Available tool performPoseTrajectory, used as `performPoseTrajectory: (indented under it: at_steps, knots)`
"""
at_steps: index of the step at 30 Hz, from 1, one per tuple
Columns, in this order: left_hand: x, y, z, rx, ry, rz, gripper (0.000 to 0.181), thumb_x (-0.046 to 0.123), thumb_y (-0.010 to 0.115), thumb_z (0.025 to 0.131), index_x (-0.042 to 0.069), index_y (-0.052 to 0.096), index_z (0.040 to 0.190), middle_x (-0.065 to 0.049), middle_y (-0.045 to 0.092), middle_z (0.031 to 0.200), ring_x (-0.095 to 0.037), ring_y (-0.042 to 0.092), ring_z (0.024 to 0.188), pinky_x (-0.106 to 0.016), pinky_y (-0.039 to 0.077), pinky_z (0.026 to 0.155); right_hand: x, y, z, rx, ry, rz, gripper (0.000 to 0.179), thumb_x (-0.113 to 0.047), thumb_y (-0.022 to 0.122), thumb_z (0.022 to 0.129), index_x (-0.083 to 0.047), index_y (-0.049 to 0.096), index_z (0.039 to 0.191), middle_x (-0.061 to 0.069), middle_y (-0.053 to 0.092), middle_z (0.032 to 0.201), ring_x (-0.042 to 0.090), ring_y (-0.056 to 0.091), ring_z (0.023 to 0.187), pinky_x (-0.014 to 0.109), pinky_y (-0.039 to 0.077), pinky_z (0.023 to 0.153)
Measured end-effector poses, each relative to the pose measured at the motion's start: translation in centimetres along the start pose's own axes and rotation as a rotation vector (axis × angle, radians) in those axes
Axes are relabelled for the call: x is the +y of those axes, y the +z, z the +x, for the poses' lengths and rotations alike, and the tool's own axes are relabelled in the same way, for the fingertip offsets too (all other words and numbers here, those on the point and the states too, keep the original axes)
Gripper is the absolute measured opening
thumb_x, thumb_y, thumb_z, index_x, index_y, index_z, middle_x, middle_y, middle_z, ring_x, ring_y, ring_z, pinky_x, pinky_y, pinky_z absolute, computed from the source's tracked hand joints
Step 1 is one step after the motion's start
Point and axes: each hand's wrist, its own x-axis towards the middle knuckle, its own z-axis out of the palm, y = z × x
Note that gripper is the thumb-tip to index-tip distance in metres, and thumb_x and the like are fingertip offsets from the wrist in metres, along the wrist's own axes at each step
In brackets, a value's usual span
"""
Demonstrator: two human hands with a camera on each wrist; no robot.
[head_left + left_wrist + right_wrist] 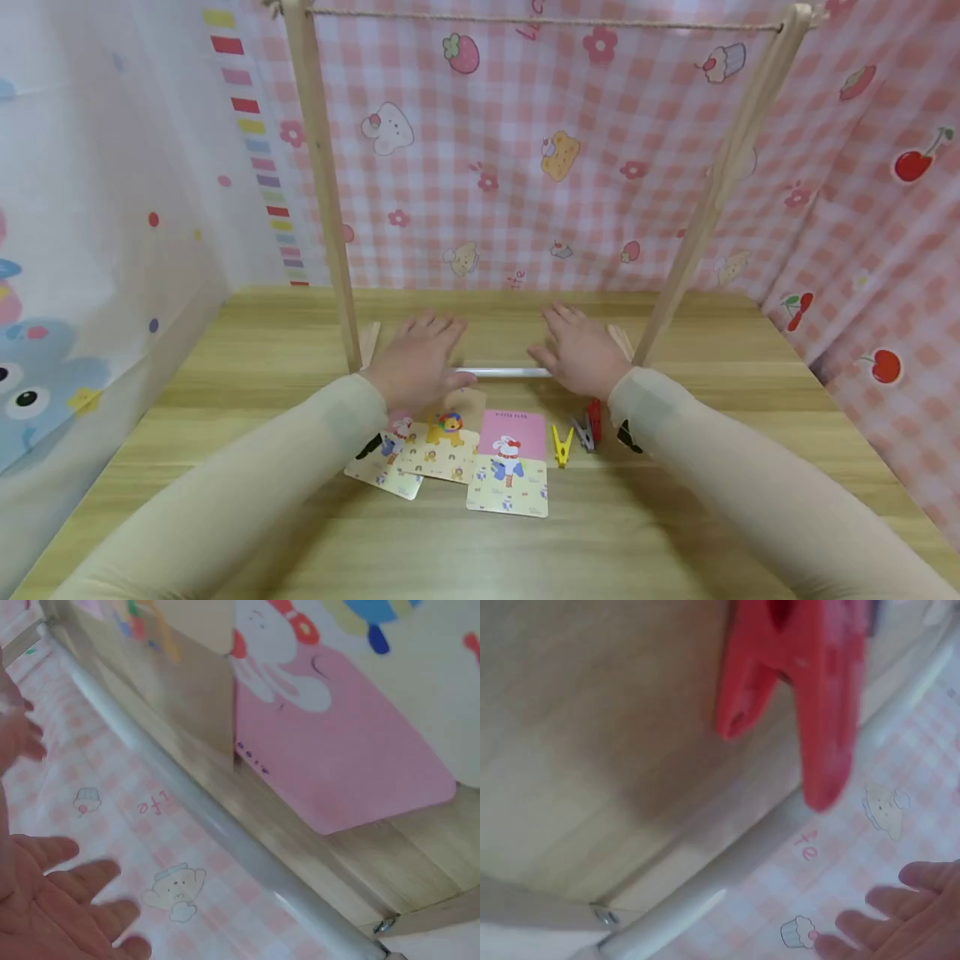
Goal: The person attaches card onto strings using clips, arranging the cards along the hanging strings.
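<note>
My left hand [418,362] is palm down with fingers extended, just left of the white rod [502,372] low on the wooden frame. Across from it, my right hand [588,350] also has straight, slightly spread fingers. Neither holds anything. Three cards lie below the hands: a pink-and-cream rabbit card [512,427], a lion card [442,454], and a third card [386,479], partly covered by the lion card and the left wrist. Near the right wrist lie a yellow clothespin [562,450], a grey clothespin [585,435] and a red clothespin [595,417], large in the right wrist view.
Two wooden posts, the left post [326,192] and the right post [712,208], stand on the wooden table [510,558]. A twine rope [540,19] stretches between their tops. Behind hangs a pink checked cloth [517,208]; a white patterned cloth [97,208] hangs at left.
</note>
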Motion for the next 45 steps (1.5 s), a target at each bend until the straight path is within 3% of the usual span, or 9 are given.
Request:
performPoseTrajectory:
  at_steps: [6,10,14,19,23,30,35,40,45]
  knots:
    - [-0.5,-0.8,-0.6,-0.014,-0.021,-0.140,0.075,0.047,0.066,0.103,0.017,0.035,0.164,-0.005,0.040,0.169,-0.033,0.039,0.155,-0.053,0.028,0.129,0.6,-1.4,-0.5,0.045,0.013,0.074,0.050,-0.027,0.058,0.108,-0.006,0.052,0.153,0.018,0.058,0.153,0.039,0.057,0.140,0.056,0.045,0.118]
    - [-0.8,-1.2,-1.5,-0.046,-0.015,-0.109,0.070,0.044,0.067,0.103,0.014,0.042,0.161,-0.007,0.044,0.166,-0.034,0.044,0.152,-0.054,0.035,0.126,1.1,-1.8,-1.1,0.068,-0.024,0.080,0.039,-0.020,0.060,0.107,-0.004,0.063,0.143,0.019,0.067,0.141,0.038,0.065,0.130,0.055,0.050,0.112]
    - [-0.9,-1.7,-2.4,-0.086,-0.017,-0.067,0.065,0.041,0.068,0.102,0.012,0.048,0.157,-0.010,0.050,0.161,-0.035,0.052,0.146,-0.054,0.042,0.121,1.8,-2.1,-1.9,0.060,-0.050,0.084,0.032,-0.018,0.062,0.105,-0.001,0.070,0.131,0.017,0.077,0.119,0.031,0.074,0.107,0.052,0.058,0.099]
    - [-1.3,-2.1,-3.3,-0.142,-0.043,-0.072,0.062,0.038,0.070,0.101,0.009,0.051,0.153,-0.013,0.056,0.155,-0.035,0.059,0.136,-0.055,0.047,0.116,2.9,-2.4,-3.1,0.020,-0.043,0.094,0.028,-0.017,0.066,0.103,0.003,0.072,0.122,0.012,0.077,0.099,0.023,0.071,0.088,0.049,0.059,0.087]
    - [-1.5,-2.2,-4.0,-0.189,-0.061,-0.087,0.061,0.039,0.070,0.101,0.009,0.053,0.152,-0.015,0.059,0.149,-0.035,0.063,0.130,-0.055,0.050,0.113,3.5,-2.8,-3.8,-0.022,-0.015,0.096,0.028,-0.019,0.067,0.103,0.003,0.072,0.120,0.011,0.076,0.096,0.022,0.070,0.086,0.048,0.060,0.084]
    - [-1.7,-1.8,-4.6,-0.211,-0.060,-0.084,0.064,0.044,0.071,0.100,0.010,0.054,0.152,-0.015,0.060,0.148,-0.035,0.064,0.128,-0.057,0.050,0.112,3.5,-2.8,-4.5,-0.119,-0.026,0.092,0.027,-0.024,0.068,0.103,-0.002,0.075,0.115,0.007,0.077,0.093,0.016,0.068,0.080,0.043,0.060,0.079]
    - [-1.5,-1.1,-4.6,-0.222,-0.027,-0.034,0.064,0.047,0.071,0.099,0.011,0.057,0.149,-0.010,0.066,0.132,-0.025,0.067,0.111,-0.051,0.057,0.101,3.6,-2.1,-4.9,-0.186,-0.029,0.099,0.028,-0.027,0.067,0.103,-0.004,0.075,0.116,0.004,0.077,0.093,0.013,0.066,0.078,0.039,0.060,0.077]
    - [-1.3,-0.4,-4.6,-0.232,-0.029,-0.045,0.045,0.048,0.074,0.097,0.017,0.066,0.129,-0.008,0.064,0.128,-0.019,0.065,0.097,-0.045,0.059,0.089,3.8,-1.3,-5.5,-0.226,-0.011,0.102,0.033,-0.029,0.068,0.102,-0.003,0.074,0.121,0.005,0.077,0.098,0.014,0.066,0.083,0.042,0.060,0.083]
    - [-1.1,0.3,-4.7,-0.253,-0.008,-0.041,0.032,0.046,0.075,0.096,0.020,0.066,0.111,-0.003,0.064,0.116,-0.017,0.060,0.092,-0.041,0.056,0.086,4.0,-0.6,-5.8,-0.247,-0.003,0.118,0.028,-0.028,0.070,0.101,-0.005,0.075,0.116,0.002,0.075,0.094,0.013,0.063,0.079,0.038,0.058,0.078]
